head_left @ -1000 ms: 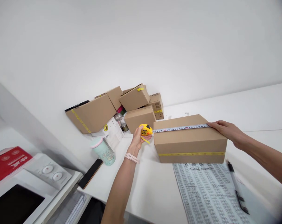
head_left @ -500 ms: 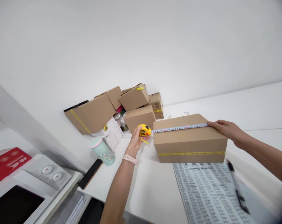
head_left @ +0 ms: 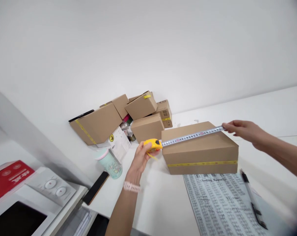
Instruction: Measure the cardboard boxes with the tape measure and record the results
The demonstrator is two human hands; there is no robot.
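My left hand (head_left: pixel 141 155), with a pink wristband, is closed around the yellow case of a tape measure (head_left: pixel 153 145) at the left end of a brown cardboard box (head_left: pixel 199 149). From the case the metal blade (head_left: pixel 192 136) stretches slantwise over the box top to the right. Thumb and fingers of my right hand (head_left: pixel 244 129) pinch the blade's far end, just beyond the box's right edge. A yellow strip runs along the front of the box. Whether the blade touches the top is hard to tell.
A printed sheet (head_left: pixel 217 203) and a pen (head_left: pixel 253 200) lie in front of the box. To the left stand a mint tumbler (head_left: pixel 110 164), a phone-like dark slab (head_left: pixel 96 187) and a white microwave (head_left: pixel 27 203). Several cartons (head_left: pixel 99 121) are stacked against the wall.
The tape blade has tilted: its right end is farther back and raised with my right hand, while the case in my left hand has come slightly nearer to me.
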